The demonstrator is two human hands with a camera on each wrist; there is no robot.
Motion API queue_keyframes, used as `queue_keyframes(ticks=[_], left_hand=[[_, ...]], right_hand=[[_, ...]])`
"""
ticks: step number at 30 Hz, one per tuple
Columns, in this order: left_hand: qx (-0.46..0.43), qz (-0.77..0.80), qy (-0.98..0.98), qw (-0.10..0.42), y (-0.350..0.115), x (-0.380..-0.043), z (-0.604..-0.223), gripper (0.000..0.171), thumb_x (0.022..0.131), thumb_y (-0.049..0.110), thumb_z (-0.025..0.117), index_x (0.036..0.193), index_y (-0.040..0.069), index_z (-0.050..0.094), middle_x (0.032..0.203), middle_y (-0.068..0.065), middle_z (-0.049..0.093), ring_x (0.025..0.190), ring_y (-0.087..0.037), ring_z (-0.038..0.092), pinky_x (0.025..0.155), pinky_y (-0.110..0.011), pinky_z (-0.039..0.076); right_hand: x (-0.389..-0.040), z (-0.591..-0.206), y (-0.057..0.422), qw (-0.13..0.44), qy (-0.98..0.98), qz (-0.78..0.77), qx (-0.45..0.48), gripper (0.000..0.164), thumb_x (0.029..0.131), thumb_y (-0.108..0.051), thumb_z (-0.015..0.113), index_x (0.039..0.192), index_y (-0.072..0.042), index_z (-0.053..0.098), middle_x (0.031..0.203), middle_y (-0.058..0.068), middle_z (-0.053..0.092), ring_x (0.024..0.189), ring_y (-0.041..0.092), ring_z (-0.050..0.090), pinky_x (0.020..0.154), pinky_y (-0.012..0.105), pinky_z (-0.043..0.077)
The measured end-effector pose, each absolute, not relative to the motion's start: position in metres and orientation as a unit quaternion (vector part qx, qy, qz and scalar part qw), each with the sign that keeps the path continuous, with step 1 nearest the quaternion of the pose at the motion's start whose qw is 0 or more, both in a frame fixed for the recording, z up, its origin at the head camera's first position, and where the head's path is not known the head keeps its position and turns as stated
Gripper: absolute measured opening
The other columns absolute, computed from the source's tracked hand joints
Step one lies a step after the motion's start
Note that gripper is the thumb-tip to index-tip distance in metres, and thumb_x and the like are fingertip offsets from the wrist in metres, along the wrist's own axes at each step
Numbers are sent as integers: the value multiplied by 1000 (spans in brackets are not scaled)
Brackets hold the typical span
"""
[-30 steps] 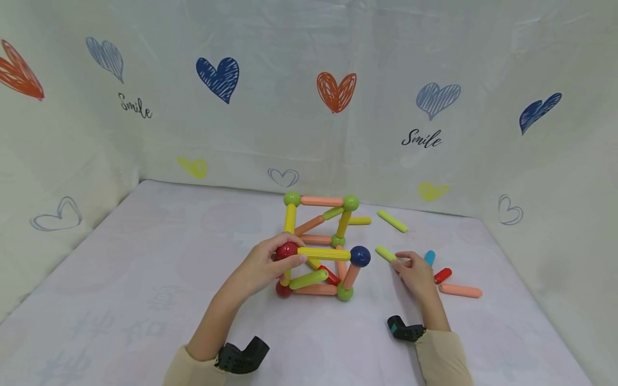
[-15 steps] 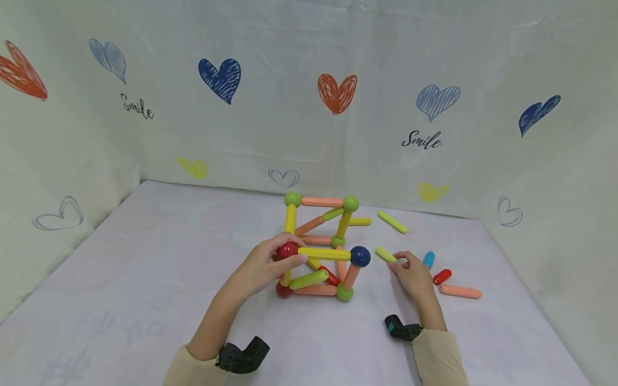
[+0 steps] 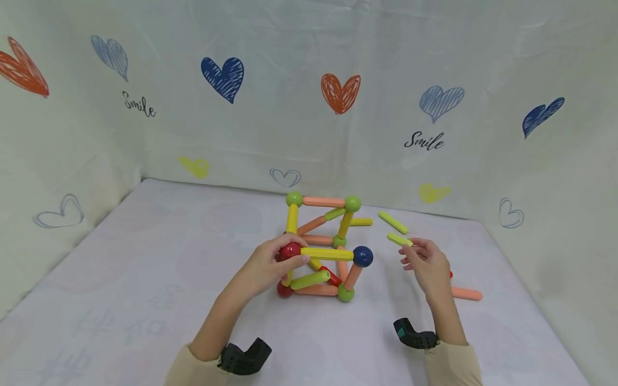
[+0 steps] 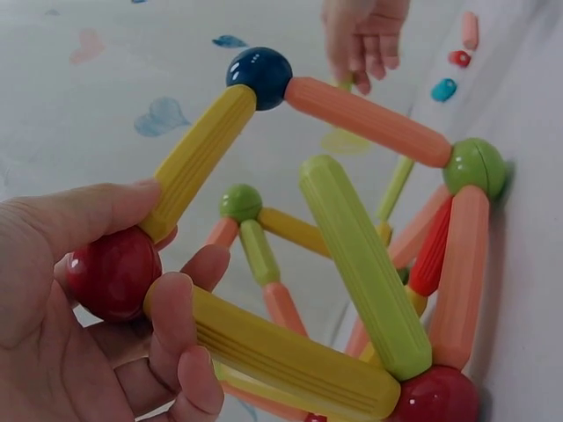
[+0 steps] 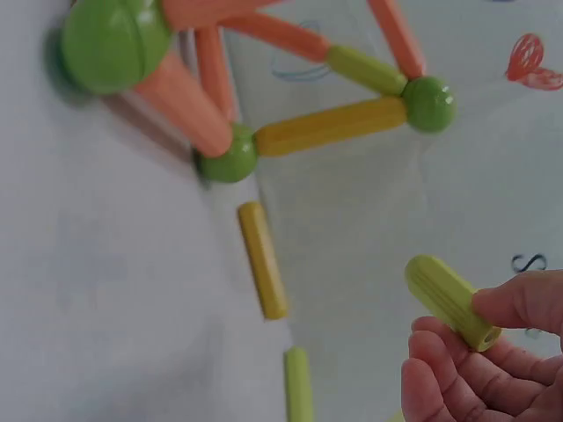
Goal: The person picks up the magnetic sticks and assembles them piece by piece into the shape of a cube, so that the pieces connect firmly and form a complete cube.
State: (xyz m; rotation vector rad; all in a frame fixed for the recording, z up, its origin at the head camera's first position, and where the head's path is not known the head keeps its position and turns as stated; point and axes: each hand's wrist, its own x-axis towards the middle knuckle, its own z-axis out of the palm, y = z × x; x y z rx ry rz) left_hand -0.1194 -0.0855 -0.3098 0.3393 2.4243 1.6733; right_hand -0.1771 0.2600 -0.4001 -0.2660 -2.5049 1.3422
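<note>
A magnetic-stick frame of coloured rods and balls stands in the middle of the table. My left hand (image 3: 263, 265) grips the red ball (image 4: 114, 274) at its upper near left corner, fingers curled round it. From that ball a yellow rod (image 3: 327, 254) runs to a dark blue ball (image 3: 362, 256). A light green rod (image 4: 365, 264) slants up inside the frame from the lower red ball (image 4: 437, 396). To the right of the frame, my right hand (image 3: 428, 268) pinches a short yellow-green magnetic stick (image 5: 449, 299) between thumb and fingers, raised above the table.
Behind the right hand lie a loose yellow stick (image 3: 362, 221) and a longer green stick (image 3: 393, 222). An orange stick (image 3: 467, 294) lies at the right, near a mostly hidden red stick (image 3: 451, 274) and a blue stick (image 4: 444, 90). A cloth backdrop (image 3: 270, 128) rises behind the table.
My right hand has lifted the yellow-green stick off the table and moved slightly right and farther back, now covering the blue stick in the head view. My left hand keeps its grip on the red ball.
</note>
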Motion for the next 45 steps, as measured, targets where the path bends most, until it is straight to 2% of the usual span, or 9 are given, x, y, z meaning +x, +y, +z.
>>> queue_keyframes(ticks=[2, 4, 9, 13, 17, 21, 25, 37, 45], left_hand=[[116, 562, 814, 88, -85, -119, -310, 26, 87, 23, 65, 111, 16, 57, 98, -11, 54, 64, -22, 53, 60, -31, 49], [118, 562, 814, 87, -85, -119, -310, 26, 87, 23, 65, 111, 15, 57, 97, -11, 54, 63, -21, 52, 60, -32, 49], [124, 562, 813, 86, -85, -118, -309, 26, 87, 23, 65, 111, 15, 57, 95, -11, 54, 61, -21, 52, 60, -32, 49], [125, 562, 813, 87, -86, -118, -308, 26, 87, 23, 65, 111, 15, 57, 93, -11, 54, 60, -23, 53, 59, -33, 49], [125, 561, 814, 87, -87, -117, -309, 27, 87, 23, 65, 111, 14, 57, 93, -11, 54, 60, -23, 53, 60, -33, 50], [125, 561, 814, 86, -87, -117, -309, 27, 87, 23, 65, 111, 14, 57, 93, -11, 54, 60, -23, 53, 60, -33, 50], [127, 562, 813, 86, -87, -117, -309, 27, 87, 23, 65, 111, 14, 57, 93, -12, 54, 60, -23, 53, 60, -33, 50], [128, 556, 816, 86, -87, -118, -309, 27, 87, 23, 65, 111, 14, 57, 95, -11, 55, 60, -22, 53, 60, -33, 50], [129, 557, 816, 85, -87, -118, -308, 26, 87, 22, 65, 110, 14, 57, 94, -12, 54, 60, -21, 53, 60, -33, 51]], right_hand=[[-177, -400, 262, 172, -849, 494, -71, 49, 86, -51, 58, 119, -14, 53, 92, -1, 67, 69, 9, 63, 56, 16, 51], [-163, -376, 251, 172, -836, 517, -58, 44, 88, -44, 58, 119, -13, 52, 91, 0, 64, 71, 13, 62, 60, 17, 52], [-107, -294, 202, 142, -827, 543, -26, 27, 92, -20, 57, 114, -5, 50, 83, 0, 57, 64, 14, 55, 60, 19, 50], [-83, -270, 178, 120, -850, 510, 54, 21, 91, -9, 58, 109, -1, 52, 82, 2, 57, 62, 10, 55, 58, 21, 50], [-74, -268, 162, 77, -884, 454, 86, 20, 87, -9, 63, 106, -5, 57, 84, 7, 63, 64, 10, 59, 59, 23, 52], [-73, -272, 148, 25, -918, 388, 75, 20, 87, -14, 65, 105, -11, 59, 86, 1, 68, 68, 6, 60, 62, 20, 51], [-75, -278, 137, -7, -929, 364, 66, 21, 86, -13, 65, 106, -11, 60, 83, -2, 67, 70, 5, 61, 63, 20, 51], [-78, -285, 125, -4, -941, 335, 56, 23, 83, -11, 68, 104, -11, 60, 80, -3, 65, 73, 7, 61, 63, 21, 52], [-76, -283, 125, -23, -952, 302, 41, 21, 79, -9, 71, 93, -9, 55, 79, 0, 64, 69, 9, 56, 56, 19, 47]])
